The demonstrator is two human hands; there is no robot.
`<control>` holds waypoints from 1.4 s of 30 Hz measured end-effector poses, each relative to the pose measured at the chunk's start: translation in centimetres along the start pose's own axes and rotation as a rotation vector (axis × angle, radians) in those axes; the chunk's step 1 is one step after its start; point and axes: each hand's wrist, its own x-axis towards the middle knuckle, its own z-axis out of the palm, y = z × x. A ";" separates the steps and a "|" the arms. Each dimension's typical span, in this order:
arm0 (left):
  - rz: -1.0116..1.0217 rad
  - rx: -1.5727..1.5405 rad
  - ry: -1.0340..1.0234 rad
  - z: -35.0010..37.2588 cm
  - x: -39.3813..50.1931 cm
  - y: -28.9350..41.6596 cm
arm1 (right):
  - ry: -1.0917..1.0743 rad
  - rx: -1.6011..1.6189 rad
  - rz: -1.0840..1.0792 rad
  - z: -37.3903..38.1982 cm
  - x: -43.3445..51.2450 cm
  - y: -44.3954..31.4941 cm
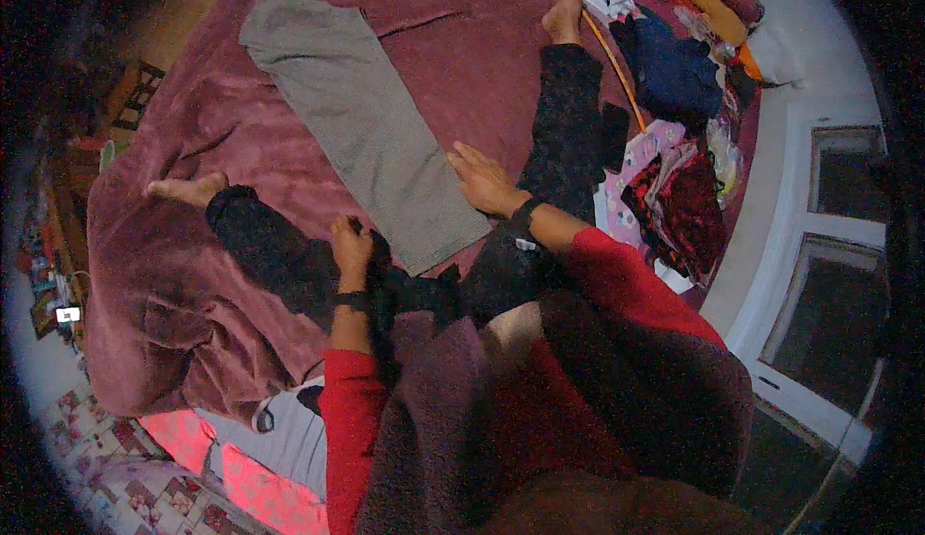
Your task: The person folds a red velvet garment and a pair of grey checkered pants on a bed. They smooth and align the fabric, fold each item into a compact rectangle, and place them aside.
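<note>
A grey folded garment [368, 116], apparently a pair of trousers, lies lengthwise on the dusty-pink plush blanket [462, 51] between my outstretched legs. Its narrower, straight end points toward me, and the far end is rounded and slightly rumpled. My right hand [488, 181] rests with fingers extended on the garment's right edge, near the close end. Just off the left edge is my left hand [352, 246], its fingers curled; whether anything small is inside them is hidden. Both wrists wear dark bands.
At the right lie a dark blue garment [672, 69], a dark red patterned cloth [679, 203] and a pink floral cloth [629, 166]. A thin orange strip [611, 51] runs beside my right foot. A white-framed window [831, 304] stands beyond. Bunched blanket folds [209, 340] lie at the left.
</note>
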 end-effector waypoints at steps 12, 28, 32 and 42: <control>0.251 0.026 -0.217 1.7 -2.9 3.0 | -0.679 -0.222 0.022 -0.4 -1.6 1.9; 0.475 0.535 -0.286 2.7 -6.8 4.9 | -0.336 -0.448 -0.306 0.9 -5.0 -0.3; 0.569 0.556 -0.104 3.4 -5.8 4.4 | -0.201 -0.458 -0.389 1.3 -4.4 -0.3; -0.067 -0.488 -0.207 -0.1 -3.2 2.7 | -0.128 0.167 0.016 0.8 -1.9 1.4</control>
